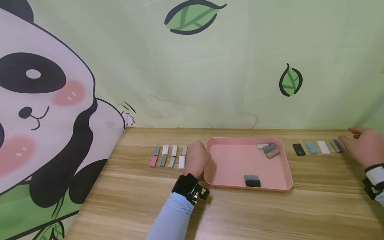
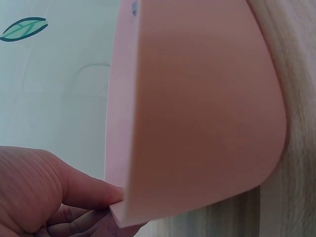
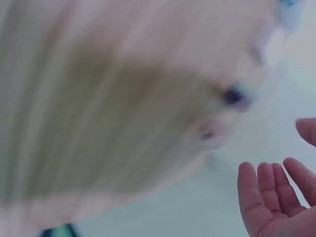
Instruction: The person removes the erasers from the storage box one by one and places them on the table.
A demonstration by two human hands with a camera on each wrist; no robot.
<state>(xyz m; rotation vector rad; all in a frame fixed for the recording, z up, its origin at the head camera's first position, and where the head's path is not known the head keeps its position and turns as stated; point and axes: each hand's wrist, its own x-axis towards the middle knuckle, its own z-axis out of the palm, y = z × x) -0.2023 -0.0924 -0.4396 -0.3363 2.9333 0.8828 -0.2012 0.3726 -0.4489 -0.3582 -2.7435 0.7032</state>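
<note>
My left hand [image 1: 197, 159] is at the left side of a shallow pink tray [image 1: 228, 163]. In the left wrist view its thumb [image 2: 91, 192] and fingers pinch the tray's rim near a corner. Inside the tray, a few small rectangular blocks lie at the back right, among them a brown one [image 1: 272, 153]; a grey block [image 1: 250, 177] and a black block [image 1: 253, 183] lie by the front wall. My right hand [image 1: 366, 146] is beside the right-hand row of blocks, nearest a dark block [image 1: 338, 145]. Its fingers look spread and hold nothing in the right wrist view.
Left of the tray, several small blocks stand in two rows, with a pink one [image 1: 153, 161] at the front left. Right of it are black [image 1: 298, 149], blue [image 1: 311, 147] and white [image 1: 323, 147] blocks. A printed cloth [image 1: 228, 83] hangs behind the wooden table [image 1: 240, 213].
</note>
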